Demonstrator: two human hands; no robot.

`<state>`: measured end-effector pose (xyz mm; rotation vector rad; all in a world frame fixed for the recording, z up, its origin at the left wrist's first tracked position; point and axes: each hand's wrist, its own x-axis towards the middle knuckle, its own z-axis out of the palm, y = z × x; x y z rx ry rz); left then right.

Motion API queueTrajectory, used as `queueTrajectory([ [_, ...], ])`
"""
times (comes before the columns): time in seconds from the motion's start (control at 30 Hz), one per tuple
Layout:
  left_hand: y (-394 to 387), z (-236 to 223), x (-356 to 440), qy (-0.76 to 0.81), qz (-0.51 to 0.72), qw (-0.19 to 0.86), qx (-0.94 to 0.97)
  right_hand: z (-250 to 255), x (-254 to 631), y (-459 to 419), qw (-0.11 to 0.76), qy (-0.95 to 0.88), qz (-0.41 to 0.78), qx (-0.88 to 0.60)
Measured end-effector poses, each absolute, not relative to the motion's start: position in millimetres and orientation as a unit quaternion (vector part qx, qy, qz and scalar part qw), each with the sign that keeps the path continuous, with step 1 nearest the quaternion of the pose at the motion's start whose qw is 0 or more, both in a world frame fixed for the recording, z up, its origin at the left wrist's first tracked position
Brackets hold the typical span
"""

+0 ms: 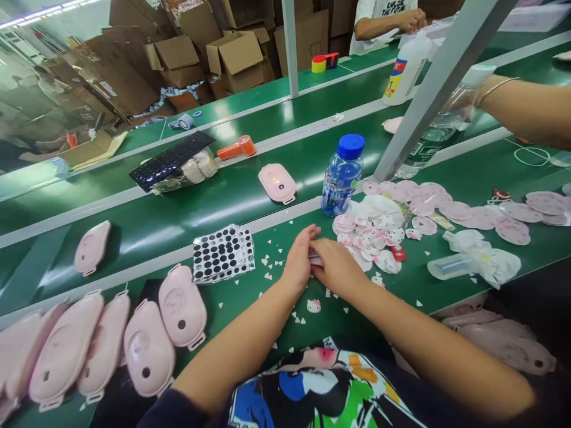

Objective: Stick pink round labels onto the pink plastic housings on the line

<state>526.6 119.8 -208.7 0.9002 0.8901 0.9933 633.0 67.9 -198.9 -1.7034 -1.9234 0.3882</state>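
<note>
My left hand (pixel 300 259) and my right hand (pixel 335 266) meet over the green worktop. Between them is a small stack of thin pinkish pieces (pixel 315 257), mostly covered by my fingers. The right fingers wrap around the stack; the left hand presses against its other side. Just right of my hands lies a pile of white and pink cartoon cat-face cutouts (pixel 372 235). One loose cat-face cutout (pixel 313 306) lies below my hands, among small white triangular scraps (pixel 267 261). A blue-capped bottle (pixel 341 178) stands behind the pile.
Pink oval plastic cases (pixel 147 351) line the left side. Sheets of black dots (pixel 223 252) lie left of my hands. Round pink discs (pixel 455 211) spread rightward. A slanted grey post (pixel 428 101) rises at right. Another person's arm (pixel 526 110) reaches in near a clear bottle (pixel 432 139).
</note>
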Motion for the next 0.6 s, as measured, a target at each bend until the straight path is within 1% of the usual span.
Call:
queueTrajectory([
  [0.13, 120, -206, 518, 0.428, 0.461, 0.674, 0.387, -193, 634, 70, 0.274, -0.733, 0.129, -0.609],
  [0.33, 121, -199, 505, 0.445, 0.530, 0.593, 0.412, -201, 635, 70, 0.244, -0.741, 0.097, -0.618],
  [0.4, 121, -198, 503, 0.439, 0.532, 0.600, 0.406, -203, 634, 71, 0.234, -0.742, 0.085, -0.623],
  [0.53, 113, -194, 506, 0.423, 0.501, 0.660, 0.367, -193, 628, 73, 0.215, -0.747, 0.072, -0.625],
  [0.6, 104, -187, 509, 0.407, 0.487, 0.694, 0.339, -182, 623, 71, 0.247, -0.756, 0.049, -0.605],
])
